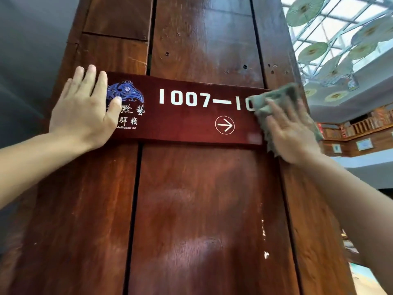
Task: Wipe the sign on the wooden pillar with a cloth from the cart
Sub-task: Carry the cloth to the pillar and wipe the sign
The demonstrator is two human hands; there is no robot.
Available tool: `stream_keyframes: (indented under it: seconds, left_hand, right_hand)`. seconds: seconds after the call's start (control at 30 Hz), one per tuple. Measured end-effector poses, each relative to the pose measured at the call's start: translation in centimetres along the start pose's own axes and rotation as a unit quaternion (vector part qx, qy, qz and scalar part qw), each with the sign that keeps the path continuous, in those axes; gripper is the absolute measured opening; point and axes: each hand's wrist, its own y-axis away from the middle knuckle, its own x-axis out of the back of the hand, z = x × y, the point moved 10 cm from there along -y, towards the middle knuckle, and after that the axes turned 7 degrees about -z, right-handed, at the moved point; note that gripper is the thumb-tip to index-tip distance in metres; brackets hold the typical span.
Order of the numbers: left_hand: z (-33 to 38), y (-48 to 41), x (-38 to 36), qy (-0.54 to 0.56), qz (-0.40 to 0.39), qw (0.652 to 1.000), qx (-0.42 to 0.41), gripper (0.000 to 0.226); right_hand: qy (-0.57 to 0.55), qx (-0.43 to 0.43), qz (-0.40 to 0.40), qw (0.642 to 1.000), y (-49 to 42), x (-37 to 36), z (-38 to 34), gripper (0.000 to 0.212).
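Observation:
A dark red sign [187,122] with white room numbers, a blue bird emblem and a circled arrow is fixed across the wooden pillar [191,209]. My left hand [85,111] lies flat on the sign's left end, fingers spread, thumb over the emblem's lower edge. My right hand [291,133] presses a grey-green cloth [274,99] flat against the sign's right end, covering the last digits. The cloth sticks out above and below the hand. The cart is not in view.
The pillar is made of broad vertical planks with dark gaps between them. A grey wall stands to the left. To the right, a glass roof with hanging round parasols [306,9] and a wooden balcony railing [361,124] show in the distance.

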Motion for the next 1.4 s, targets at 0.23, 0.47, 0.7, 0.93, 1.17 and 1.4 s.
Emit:
stream_keyframes:
  seconds: [0.23, 0.47, 0.7, 0.93, 1.17, 1.4]
  left_hand:
    - [-0.9, 6.6, 0.7, 0.066, 0.009, 0.998, 0.007, 0.072]
    - [-2.1, 13.7, -1.3, 0.005, -0.014, 0.991, 0.136, 0.096]
    - [-2.1, 14.4, -1.7, -0.046, -0.041, 0.991, 0.121, 0.098]
    - [-2.2, 15.6, -2.1, -0.06, -0.08, 0.991, 0.085, 0.094]
    - [-2.6, 17.0, -2.3, -0.028, -0.064, 0.997, 0.04, 0.087]
    - [-3.5, 23.0, -0.6, 0.096, -0.207, 0.969, 0.09, 0.076]
  right_hand:
    - [-0.073, -0.193, 0.072, 0.976, 1.6, -0.4, -3.5, 0.064]
    - [-0.028, 0.038, 0.09, 0.995, 1.5, -1.1, -27.2, 0.063]
    - [0.058, 0.381, 0.071, 0.92, 4.0, -2.1, -41.0, 0.057]
    - [-0.004, 0.122, 0.002, 0.992, -6.4, 0.9, -32.1, 0.061]
    - [-0.002, 0.21, 0.081, 0.974, 2.0, -1.2, -41.1, 0.063]
    - [-0.094, 0.401, -0.074, 0.908, 9.8, -0.8, -37.2, 0.063]
